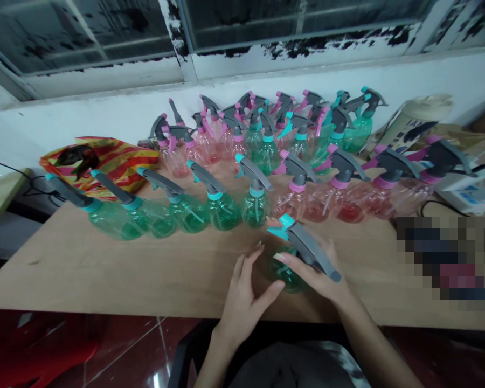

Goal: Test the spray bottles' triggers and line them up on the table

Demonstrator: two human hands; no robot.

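Observation:
A green spray bottle (pixel 291 277) with a grey and teal trigger head stands near the table's front edge. My right hand (pixel 317 275) is wrapped around its neck, thumb across the front. My left hand (pixel 246 291) is beside the bottle on its left, fingers apart and curved, holding nothing. Just beyond the hands runs a row of spray bottles: several green ones (pixel 224 213) with teal collars on the left and several pink ones (pixel 290 202) with pink collars on the right.
More pink and green spray bottles (pixel 269 153) crowd the back by the wall. A red and yellow striped plastic bag (pixel 117 161) lies at the left. At the right are a cream bag (pixel 418 118) and a white device (pixel 469 188) with cables. The wooden table (pixel 145 275) has its edge close to me.

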